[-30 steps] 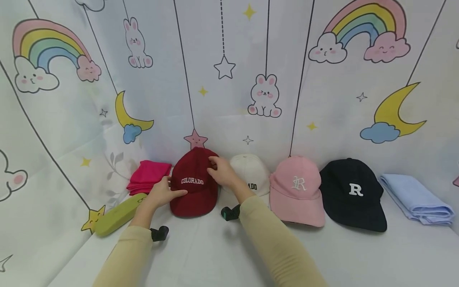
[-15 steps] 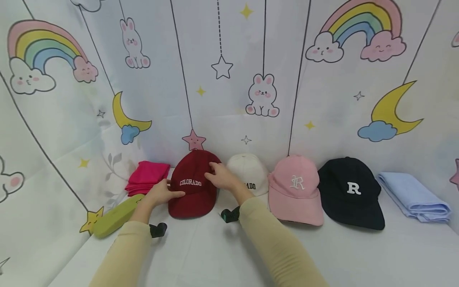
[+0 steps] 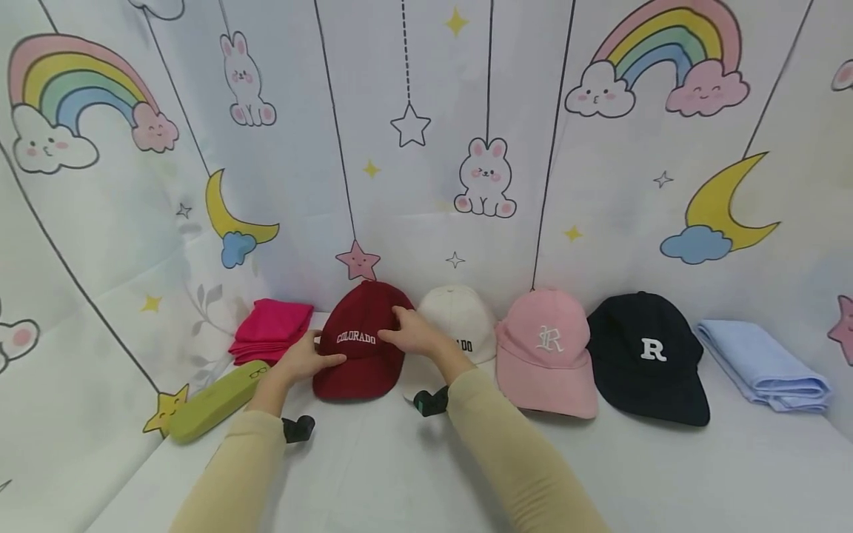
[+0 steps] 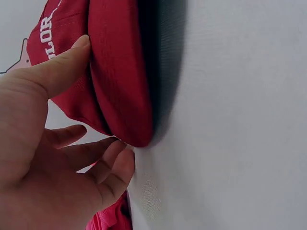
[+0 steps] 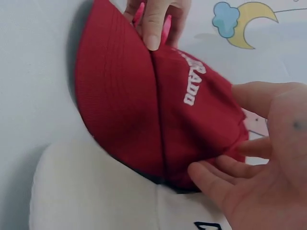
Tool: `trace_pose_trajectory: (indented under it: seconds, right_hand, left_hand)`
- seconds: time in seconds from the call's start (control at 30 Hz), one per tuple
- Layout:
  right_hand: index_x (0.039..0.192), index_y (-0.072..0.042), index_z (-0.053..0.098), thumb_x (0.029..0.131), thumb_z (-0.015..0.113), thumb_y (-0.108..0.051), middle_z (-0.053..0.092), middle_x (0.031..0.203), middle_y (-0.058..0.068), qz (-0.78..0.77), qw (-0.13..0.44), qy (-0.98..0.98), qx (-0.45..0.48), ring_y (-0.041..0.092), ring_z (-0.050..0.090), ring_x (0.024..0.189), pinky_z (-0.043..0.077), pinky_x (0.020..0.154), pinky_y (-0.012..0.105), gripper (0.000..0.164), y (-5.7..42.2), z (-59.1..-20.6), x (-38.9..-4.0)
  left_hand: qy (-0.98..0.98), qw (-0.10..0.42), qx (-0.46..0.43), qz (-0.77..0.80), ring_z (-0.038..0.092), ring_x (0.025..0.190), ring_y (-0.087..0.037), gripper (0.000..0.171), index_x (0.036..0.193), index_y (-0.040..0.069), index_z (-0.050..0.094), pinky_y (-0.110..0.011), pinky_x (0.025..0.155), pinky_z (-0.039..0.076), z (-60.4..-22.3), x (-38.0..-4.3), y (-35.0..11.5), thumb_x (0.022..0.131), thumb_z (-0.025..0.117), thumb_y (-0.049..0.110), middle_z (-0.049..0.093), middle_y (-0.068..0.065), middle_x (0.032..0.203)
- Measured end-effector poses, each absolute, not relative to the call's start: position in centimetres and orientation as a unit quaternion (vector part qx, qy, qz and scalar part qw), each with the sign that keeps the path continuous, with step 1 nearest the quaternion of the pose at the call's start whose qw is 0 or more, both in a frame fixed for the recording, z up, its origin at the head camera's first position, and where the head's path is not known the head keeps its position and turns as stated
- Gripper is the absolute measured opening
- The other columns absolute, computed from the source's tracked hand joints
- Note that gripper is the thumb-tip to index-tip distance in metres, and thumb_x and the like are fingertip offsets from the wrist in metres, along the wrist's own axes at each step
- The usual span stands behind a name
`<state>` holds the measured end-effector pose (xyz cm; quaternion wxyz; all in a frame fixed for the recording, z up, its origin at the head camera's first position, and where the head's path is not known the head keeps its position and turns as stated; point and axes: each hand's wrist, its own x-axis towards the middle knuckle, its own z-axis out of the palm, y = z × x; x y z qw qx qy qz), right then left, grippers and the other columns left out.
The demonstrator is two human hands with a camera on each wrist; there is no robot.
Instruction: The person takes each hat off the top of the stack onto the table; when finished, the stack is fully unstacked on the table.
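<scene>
A dark red baseball cap (image 3: 360, 370) with white COLORADO lettering stands at the left of a row of caps, brim toward me. My left hand (image 3: 303, 360) holds its left side. In the left wrist view the thumb (image 4: 64, 67) lies on the front by the brim seam, with the fingers curled at the brim's edge. On the other side, my right hand (image 3: 416, 333) grips the crown; in the right wrist view its fingertips (image 5: 206, 175) press the side. A cream baseball cap (image 3: 449, 311) stands right beside it, partly covered by my right hand.
Further right are a pink cap (image 3: 546, 377), a black cap (image 3: 646, 385) and a folded light blue cloth (image 3: 766, 363). At the left lie folded hot pink cloth (image 3: 273, 326) and a green case (image 3: 213, 403). A patterned backdrop (image 3: 413, 192) rises behind the white tabletop (image 3: 373, 466).
The red cap's crown has come down slightly and shifted a little right against the backdrop, with both hands staying on it. The head view has drifted slightly, moving the scene left.
</scene>
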<state>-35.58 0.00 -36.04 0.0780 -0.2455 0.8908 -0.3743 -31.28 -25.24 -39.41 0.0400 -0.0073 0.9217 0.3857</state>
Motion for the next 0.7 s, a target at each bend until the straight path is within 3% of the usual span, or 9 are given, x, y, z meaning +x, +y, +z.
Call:
trace_pose_trajectory:
  seconds: [0.2,0.43,0.7]
  right_hand:
    - [0.155,0.004,0.030,0.100,0.061,-0.027,0.043,0.152,0.021,-0.396,0.079,0.876,-0.265,0.032,0.045,0.137,0.042,0.109,0.043,0.070,0.5,-35.1,-35.1]
    - [0.155,0.000,0.033,0.100,0.063,-0.024,0.044,0.150,0.021,-0.411,0.043,0.861,-0.296,0.035,0.049,0.133,0.044,0.107,0.042,0.067,1.5,-33.6,-34.6]
    - [0.151,-0.004,0.041,0.100,0.064,-0.024,0.048,0.145,0.016,-0.419,-0.027,0.850,-0.317,0.031,0.053,0.127,0.049,0.101,0.042,0.060,3.8,-31.6,-32.9]
  left_hand:
    - [0.923,0.027,0.015,0.383,0.040,0.132,-0.051,0.097,0.153,-0.007,0.019,-0.062,0.099,0.045,-38.5,-30.9,-24.8,0.087,0.078,0.032,0.042,-0.032,0.143]
    - [0.927,-0.084,0.055,0.361,0.033,0.138,-0.050,0.090,0.155,-0.003,0.024,-0.065,0.101,0.042,-36.0,-30.5,-23.3,0.090,0.075,0.035,0.033,-0.030,0.152]
    - [0.902,-0.174,0.143,0.369,0.038,0.136,-0.041,0.081,0.155,0.005,0.032,-0.063,0.101,0.043,-33.5,-29.1,-21.4,0.090,0.076,0.026,0.039,-0.019,0.152]
